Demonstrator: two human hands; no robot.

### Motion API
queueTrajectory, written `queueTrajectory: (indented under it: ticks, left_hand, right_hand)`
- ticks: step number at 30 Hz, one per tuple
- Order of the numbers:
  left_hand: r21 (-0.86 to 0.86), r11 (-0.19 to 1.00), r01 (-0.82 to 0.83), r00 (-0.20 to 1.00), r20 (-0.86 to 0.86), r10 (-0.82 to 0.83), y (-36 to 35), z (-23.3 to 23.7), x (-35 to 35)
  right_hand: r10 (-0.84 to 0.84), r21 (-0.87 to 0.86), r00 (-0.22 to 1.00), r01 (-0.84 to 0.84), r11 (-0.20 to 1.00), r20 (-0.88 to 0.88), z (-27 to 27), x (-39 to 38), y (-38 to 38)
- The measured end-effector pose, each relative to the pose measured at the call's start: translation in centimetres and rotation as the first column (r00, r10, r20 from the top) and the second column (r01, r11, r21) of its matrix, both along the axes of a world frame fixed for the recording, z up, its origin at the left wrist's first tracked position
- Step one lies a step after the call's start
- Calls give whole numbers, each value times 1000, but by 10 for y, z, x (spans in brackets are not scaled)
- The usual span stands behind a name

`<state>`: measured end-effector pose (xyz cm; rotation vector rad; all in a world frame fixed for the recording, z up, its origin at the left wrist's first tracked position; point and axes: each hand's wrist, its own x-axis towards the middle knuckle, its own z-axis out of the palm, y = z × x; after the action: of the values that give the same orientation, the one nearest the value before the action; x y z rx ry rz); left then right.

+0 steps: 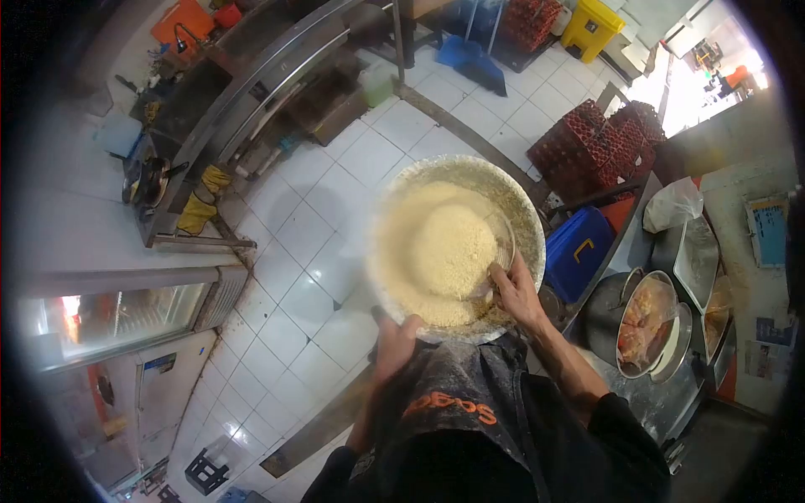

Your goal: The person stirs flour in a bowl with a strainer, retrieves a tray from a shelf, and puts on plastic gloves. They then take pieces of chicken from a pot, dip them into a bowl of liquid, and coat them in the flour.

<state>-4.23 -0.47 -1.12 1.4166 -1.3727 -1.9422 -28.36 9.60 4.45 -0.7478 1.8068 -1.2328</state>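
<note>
- Mid-frame, a wide basin [521,198] of pale-yellow crumbs [401,281] hangs before a dusted apron [457,377].
- The left hand [396,345] closes on its rim at seven o'clock.
- The right hand [517,295], at four, clasps a smaller round container [506,237] (sieve or bowl, too blurred to tell) within the basin.
- Toward four o'clock, a pot [602,323] stands on a metal surface [671,407].

A yellow bin [591,29] and a blue dustpan [474,63] stand on the white-tiled floor [335,189] near dark red stacked trays [579,151], a blue container [572,251] sits beside a metal surface [671,407] bearing a metal pot [599,323] and a clear plastic bag [673,207], and a glass-fronted cabinet [126,318] stands at left.
</note>
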Motion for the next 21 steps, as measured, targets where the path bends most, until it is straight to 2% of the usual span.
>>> queueTrajectory:
  ticks: [2, 3, 5, 6, 8, 9, 11, 12, 14, 15, 17, 19, 21]
  left_hand:
    - [24, 999, -21, 1000, 17, 20, 2, 4, -1]
    - [6, 1000, 15, 999, 29, -16, 0, 10, -2]
    - [-15, 998, 61, 997, 42, -60, -4, 15, -2]
    - [15, 998, 65, 998, 20, -65, -5, 15, -2]
    - [52, 997, 62, 998, -3, -62, -1, 15, -3]
    - [45, 997, 58, 998, 0, -58, 0, 15, -3]
    - [30, 998, 61, 998, 5, -61, -3, 15, -1]
    - [33, 997, 67, 998, 15, -68, -4, 12, -1]
    - [47, 996, 73, 997, 24, -74, 1, 6, 0]
    - [31, 999, 39, 998, 45, -40, 2, 4, 0]
    - [4, 1000, 2, 998, 69, -2, 2, -1, 2]
    - [-13, 1000, -5, 1000, 24, 5, 2, -1, 0]
    - [12, 999, 52, 998, 26, -52, 1, 10, -1]
  right_hand:
    - [-144, 104, 987, 136, 985, 71, 8, 2, -4]
    - [-139, 101, 987, 132, 986, 75, 11, 0, -6]
    - [39, 64, 999, -40, 997, 16, 16, -6, -4]
    - [35, 66, 999, -36, 997, 14, 11, -3, -3]
    - [-178, -23, 983, 177, 984, -42, -2, 3, -4]
    - [-172, -22, 984, 171, 985, -39, -1, 1, -2]
    - [71, 34, 992, -67, 997, -102, 5, -5, 1]
    - [66, 32, 992, -62, 998, -104, 10, -3, -1]
    - [-126, 73, 989, 121, 990, 76, 21, 4, -4]
    - [-123, 74, 989, 117, 990, 77, 20, 1, -1]
    - [85, 156, 996, -80, 985, -23, 13, -5, 2]
    - [82, 109, 995, -76, 991, -51, 20, -1, -1]
    - [-169, 52, 978, 164, 985, 124, 31, 7, -6]
